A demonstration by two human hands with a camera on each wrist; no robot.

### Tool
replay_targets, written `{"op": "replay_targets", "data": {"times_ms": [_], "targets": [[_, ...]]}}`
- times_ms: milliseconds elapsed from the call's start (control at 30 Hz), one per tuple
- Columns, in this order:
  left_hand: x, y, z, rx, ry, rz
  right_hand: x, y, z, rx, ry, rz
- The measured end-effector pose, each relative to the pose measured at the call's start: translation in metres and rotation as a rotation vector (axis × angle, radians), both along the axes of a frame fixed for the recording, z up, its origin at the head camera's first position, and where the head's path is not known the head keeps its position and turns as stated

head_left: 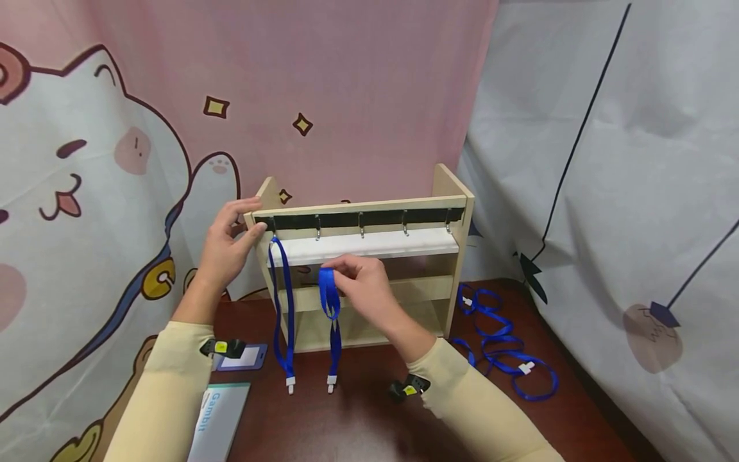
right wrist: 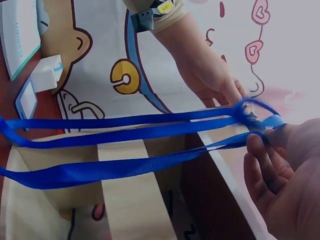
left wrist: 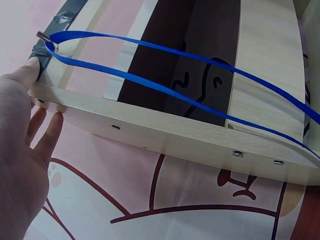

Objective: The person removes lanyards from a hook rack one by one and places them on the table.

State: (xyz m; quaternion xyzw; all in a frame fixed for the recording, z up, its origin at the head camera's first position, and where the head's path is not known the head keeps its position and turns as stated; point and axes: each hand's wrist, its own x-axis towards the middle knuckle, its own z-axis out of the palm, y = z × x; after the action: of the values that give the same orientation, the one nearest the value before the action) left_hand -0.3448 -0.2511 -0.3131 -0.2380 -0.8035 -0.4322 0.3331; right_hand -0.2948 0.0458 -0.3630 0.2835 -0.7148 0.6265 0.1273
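Observation:
A small wooden rack [head_left: 450, 192] with a row of metal hooks [head_left: 361, 224] stands on the dark table. One blue lanyard [head_left: 284, 301] hangs from the leftmost hook [left wrist: 44, 38]. My left hand [head_left: 228, 240] rests on the rack's top left corner, thumb on the front edge beside that hook, fingers straight. My right hand [head_left: 360, 282] pinches the loop of a second blue lanyard [head_left: 330, 308] in front of the white shelf strip, below the second hook; its clip hangs near the table. In the right wrist view the pinched blue lanyard strap [right wrist: 100, 170] runs leftwards from my right hand fingers [right wrist: 260, 165].
Several more blue lanyards [head_left: 502, 353] lie in a heap on the table right of the rack. A badge holder [head_left: 245, 356] and a white-and-teal card [head_left: 216, 417] lie at the front left. Cartoon cloth hangs behind and to the right.

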Motion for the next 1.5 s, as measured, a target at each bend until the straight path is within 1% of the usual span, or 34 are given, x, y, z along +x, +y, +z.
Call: {"op": "replay_targets", "data": {"times_ms": [67, 233, 467, 600, 767, 833, 933, 1067, 1133, 1367, 1500], "targets": [[0.0, 0.0, 0.0, 0.003, 0.004, -0.007, 0.0, 0.005, 0.003, 0.015, 0.016, -0.012], [-0.001, 0.001, 0.002, 0.009, 0.014, -0.018, 0.0, 0.018, 0.013, 0.0, 0.017, 0.005], [-0.001, 0.002, 0.002, 0.007, 0.018, -0.001, -0.002, 0.041, 0.024, 0.011, 0.064, -0.004], [0.003, 0.006, 0.004, 0.006, 0.017, 0.006, -0.006, 0.054, 0.027, 0.005, 0.078, 0.002], [0.012, 0.012, 0.01, 0.007, 0.016, 0.005, -0.011, 0.069, 0.027, 0.052, 0.117, -0.038], [0.014, 0.012, 0.01, 0.009, 0.014, 0.005, -0.012, 0.074, 0.026, 0.074, 0.129, -0.05], [0.011, 0.01, 0.008, 0.015, 0.015, 0.003, -0.013, 0.079, 0.024, 0.096, 0.139, -0.051], [0.003, 0.004, 0.004, 0.015, 0.022, 0.0, -0.014, 0.086, 0.023, 0.103, 0.13, -0.044], [0.001, 0.003, 0.003, 0.012, 0.022, -0.001, -0.014, 0.089, 0.023, 0.107, 0.131, -0.047], [-0.001, 0.001, 0.002, 0.009, 0.017, -0.02, -0.017, 0.101, 0.02, 0.155, 0.16, -0.109], [-0.001, 0.001, 0.001, 0.01, 0.017, -0.024, -0.017, 0.105, 0.015, 0.169, 0.157, -0.117]]}}
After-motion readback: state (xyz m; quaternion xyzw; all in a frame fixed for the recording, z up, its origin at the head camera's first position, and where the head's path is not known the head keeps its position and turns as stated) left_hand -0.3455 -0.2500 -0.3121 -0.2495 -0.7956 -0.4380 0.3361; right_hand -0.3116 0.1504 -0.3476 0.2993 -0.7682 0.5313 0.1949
